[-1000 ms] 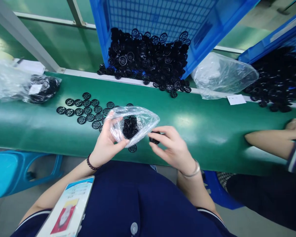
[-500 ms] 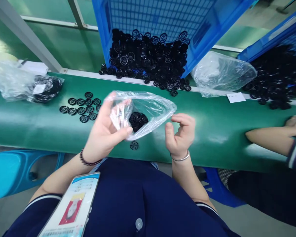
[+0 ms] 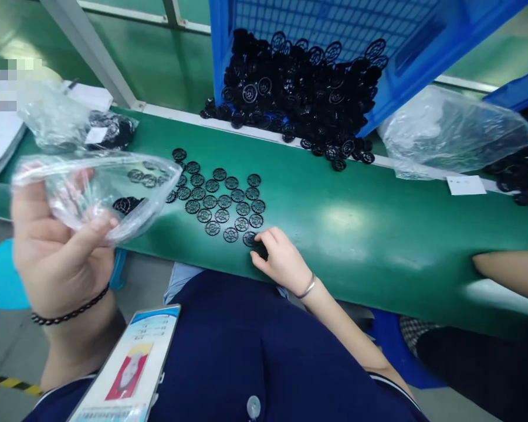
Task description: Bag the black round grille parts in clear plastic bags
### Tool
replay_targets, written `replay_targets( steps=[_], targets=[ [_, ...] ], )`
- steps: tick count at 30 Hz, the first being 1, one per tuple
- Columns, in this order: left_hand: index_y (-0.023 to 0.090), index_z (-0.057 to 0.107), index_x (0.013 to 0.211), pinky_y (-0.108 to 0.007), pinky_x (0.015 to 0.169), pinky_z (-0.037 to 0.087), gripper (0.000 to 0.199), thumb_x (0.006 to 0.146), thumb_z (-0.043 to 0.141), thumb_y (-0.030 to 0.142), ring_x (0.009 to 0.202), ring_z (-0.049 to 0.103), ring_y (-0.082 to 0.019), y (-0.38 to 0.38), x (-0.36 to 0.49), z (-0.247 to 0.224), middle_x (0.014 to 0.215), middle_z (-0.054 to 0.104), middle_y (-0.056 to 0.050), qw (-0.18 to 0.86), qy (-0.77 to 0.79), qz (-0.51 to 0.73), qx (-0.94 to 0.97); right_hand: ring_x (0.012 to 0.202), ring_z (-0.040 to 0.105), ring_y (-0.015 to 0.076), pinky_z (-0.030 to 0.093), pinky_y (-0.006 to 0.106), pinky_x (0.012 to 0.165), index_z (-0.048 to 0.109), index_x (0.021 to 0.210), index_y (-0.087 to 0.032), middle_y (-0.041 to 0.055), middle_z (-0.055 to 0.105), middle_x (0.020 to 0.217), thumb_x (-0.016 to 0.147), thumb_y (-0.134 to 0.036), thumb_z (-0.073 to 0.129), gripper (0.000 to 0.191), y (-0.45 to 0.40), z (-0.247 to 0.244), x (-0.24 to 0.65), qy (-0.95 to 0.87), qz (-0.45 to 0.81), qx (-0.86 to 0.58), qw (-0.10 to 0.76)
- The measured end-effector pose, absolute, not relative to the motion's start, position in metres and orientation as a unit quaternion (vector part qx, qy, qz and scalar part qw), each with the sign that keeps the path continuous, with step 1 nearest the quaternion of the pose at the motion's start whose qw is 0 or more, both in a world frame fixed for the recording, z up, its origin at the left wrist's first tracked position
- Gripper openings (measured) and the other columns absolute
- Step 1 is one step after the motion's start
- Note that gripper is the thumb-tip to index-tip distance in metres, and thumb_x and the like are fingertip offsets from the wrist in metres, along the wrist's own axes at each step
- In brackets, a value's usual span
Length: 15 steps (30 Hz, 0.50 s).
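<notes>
My left hand (image 3: 66, 246) grips a clear plastic bag (image 3: 145, 220) at the left, its mouth spread wide. Dark wheel-shaped pieces (image 3: 127, 205) show through the film. Over the table's near side, my right hand (image 3: 284, 261) curls its thumb and fingers around a black plastic wheel (image 3: 260, 252), mostly hidden by the fingers. Touching or just beside the fingertips lies another spoked black wheel (image 3: 249, 238). Several more flat black wheels (image 3: 224, 201) lie spread on the green table between my hands.
A tilted blue crate (image 3: 222, 64) spills a heap of black wheels (image 3: 290, 88) onto the table's back edge. A packed bag with a label (image 3: 110, 132) lies back left. Back right are a clear bag (image 3: 449, 129) and a white slip (image 3: 466, 185). Another person's arm (image 3: 510, 272) rests at right.
My left hand has moved left with the bag, uncovering the loose wheels. My right hand has left the bag's side and come down to the wheels on the table. The view has shifted.
</notes>
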<state>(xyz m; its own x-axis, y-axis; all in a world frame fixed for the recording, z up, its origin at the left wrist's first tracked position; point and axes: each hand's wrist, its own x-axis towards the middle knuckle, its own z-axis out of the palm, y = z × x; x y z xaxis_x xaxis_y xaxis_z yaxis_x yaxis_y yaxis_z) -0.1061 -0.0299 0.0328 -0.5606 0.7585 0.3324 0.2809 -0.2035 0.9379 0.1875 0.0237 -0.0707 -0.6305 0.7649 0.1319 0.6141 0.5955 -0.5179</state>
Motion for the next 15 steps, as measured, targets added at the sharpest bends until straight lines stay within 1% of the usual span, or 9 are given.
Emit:
replay_targets(
  steps=[2,4,7,9,11,13,15],
  targets=[
    [0.032,0.057,0.129,-0.041,0.101,0.052,0.086,0.050,0.090,0.036,0.133,0.046,-0.028,-0.030,-0.109,0.024,0.131,0.059,0.002,0.180,0.592,0.659,0.427,0.102,0.056,0.0275,0.052,0.043,0.087,0.056,0.105,-0.019,0.0127,0.057,0.103,0.085,-0.021,0.057,0.020,0.028,-0.069,0.185,-0.865,0.216,-0.399,0.215],
    [0.031,0.057,0.129,-0.042,0.100,0.053,0.082,0.054,0.089,0.034,0.131,0.048,-0.028,-0.030,-0.111,0.020,0.131,0.059,0.001,0.176,0.587,0.665,0.426,0.104,0.055,0.0278,0.051,0.045,0.089,0.057,0.107,-0.019,0.0138,0.056,0.107,0.086,-0.023,0.058,0.022,0.029,-0.073,0.179,-0.859,0.211,-0.404,0.233],
    [0.031,0.057,0.128,-0.038,0.093,0.056,0.081,0.054,0.090,0.031,0.131,0.048,-0.027,-0.031,-0.113,0.017,0.132,0.058,0.001,0.174,0.574,0.674,0.431,0.100,0.054,0.0279,0.052,0.045,0.088,0.058,0.107,-0.018,0.0137,0.058,0.104,0.087,-0.024,0.058,0.021,0.027,-0.083,0.171,-0.873,0.200,-0.403,0.188],
    [0.032,0.056,0.130,-0.031,0.086,0.057,0.083,0.055,0.091,0.029,0.133,0.046,-0.027,-0.035,-0.113,0.013,0.133,0.057,0.001,0.201,0.578,0.664,0.429,0.097,0.054,0.0282,0.052,0.044,0.087,0.059,0.106,-0.017,0.0136,0.059,0.101,0.087,-0.023,0.058,0.020,0.027,-0.088,0.171,-0.881,0.190,-0.406,0.151],
    [0.035,0.051,0.134,-0.025,0.080,0.057,0.086,0.058,0.091,0.029,0.134,0.045,-0.026,-0.041,-0.112,0.006,0.135,0.056,-0.001,0.245,0.593,0.646,0.414,0.095,0.055,0.0280,0.052,0.044,0.087,0.060,0.104,-0.017,0.0132,0.060,0.099,0.087,-0.022,0.058,0.018,0.027,-0.086,0.174,-0.884,0.182,-0.406,0.139],
    [0.038,0.043,0.139,-0.023,0.075,0.057,0.088,0.064,0.088,0.031,0.130,0.049,-0.025,-0.049,-0.108,-0.002,0.139,0.053,-0.003,0.286,0.608,0.627,0.394,0.093,0.057,0.0271,0.053,0.044,0.084,0.060,0.104,-0.018,0.0117,0.061,0.098,0.086,-0.020,0.058,0.018,0.029,-0.074,0.178,-0.887,0.183,-0.392,0.159],
    [0.039,0.036,0.143,-0.023,0.072,0.058,0.090,0.068,0.085,0.032,0.121,0.055,-0.024,-0.055,-0.104,-0.010,0.145,0.048,-0.005,0.307,0.622,0.610,0.383,0.092,0.059,0.0257,0.053,0.043,0.082,0.058,0.108,-0.021,0.0099,0.063,0.098,0.086,-0.021,0.060,0.022,0.033,-0.054,0.175,-0.886,0.180,-0.366,0.222]
  ],
)
